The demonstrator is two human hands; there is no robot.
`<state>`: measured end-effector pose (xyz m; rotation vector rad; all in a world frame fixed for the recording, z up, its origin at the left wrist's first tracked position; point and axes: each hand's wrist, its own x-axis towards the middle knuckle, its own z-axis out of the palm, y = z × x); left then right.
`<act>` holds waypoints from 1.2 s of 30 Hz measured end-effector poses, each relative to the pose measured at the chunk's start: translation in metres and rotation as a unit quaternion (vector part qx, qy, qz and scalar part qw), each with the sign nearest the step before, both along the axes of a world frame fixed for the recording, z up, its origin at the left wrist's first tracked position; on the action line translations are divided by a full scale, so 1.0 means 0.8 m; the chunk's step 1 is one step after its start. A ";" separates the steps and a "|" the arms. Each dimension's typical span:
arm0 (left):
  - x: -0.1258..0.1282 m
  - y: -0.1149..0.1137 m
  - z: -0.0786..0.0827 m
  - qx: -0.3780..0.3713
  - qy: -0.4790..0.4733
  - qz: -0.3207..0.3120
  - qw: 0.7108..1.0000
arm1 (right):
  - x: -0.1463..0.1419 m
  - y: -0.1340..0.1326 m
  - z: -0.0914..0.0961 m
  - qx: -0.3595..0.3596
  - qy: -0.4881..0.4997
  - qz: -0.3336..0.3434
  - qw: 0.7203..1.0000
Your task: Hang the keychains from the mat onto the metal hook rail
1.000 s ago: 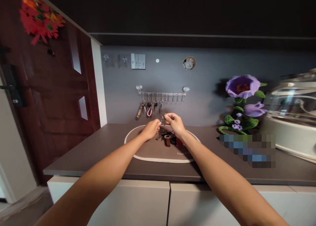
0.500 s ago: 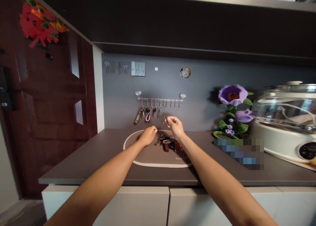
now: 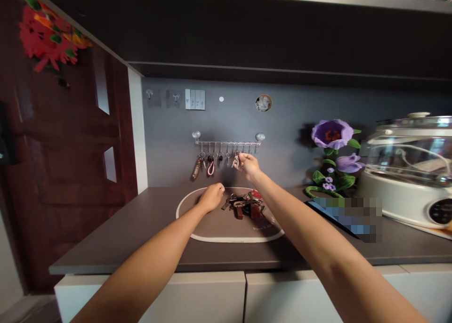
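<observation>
My right hand (image 3: 248, 165) is raised to the metal hook rail (image 3: 228, 143) on the grey wall and pinches a small key on a ring (image 3: 237, 160) right below the hooks. Several keys (image 3: 209, 162) hang on the rail's left half. My left hand (image 3: 211, 197) rests low over the oval brown mat (image 3: 219, 224), fingers curled; whether it holds anything I cannot make out. A pile of keys and fobs (image 3: 245, 204) lies on the mat just right of that hand.
A purple artificial flower (image 3: 332, 146) stands at the back right, beside a white appliance with a glass lid (image 3: 409, 167). A dark wooden door (image 3: 67, 163) stands at the left. White cabinet fronts (image 3: 197, 297) run below the dark counter (image 3: 123, 240).
My right hand has lifted the small key from above the pile up to the hook rail. My left hand let go and sank toward the mat.
</observation>
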<state>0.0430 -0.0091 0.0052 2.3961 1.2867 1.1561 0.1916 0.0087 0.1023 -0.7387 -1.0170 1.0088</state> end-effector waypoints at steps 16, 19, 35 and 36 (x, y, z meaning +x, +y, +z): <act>0.000 -0.003 0.004 0.001 0.012 -0.002 1.000 | -0.023 0.032 0.021 -0.057 0.034 -0.032 0.997; 0.000 -0.002 0.003 0.002 0.012 -0.002 1.000 | -0.025 0.034 0.021 -0.057 0.040 -0.051 0.996; -0.002 0.004 -0.001 0.009 0.011 0.002 1.000 | -0.025 0.047 0.002 -0.052 0.039 -0.054 0.996; -0.002 0.003 -0.001 0.008 0.009 0.001 1.000 | -0.024 0.047 0.000 -0.051 0.038 -0.051 0.997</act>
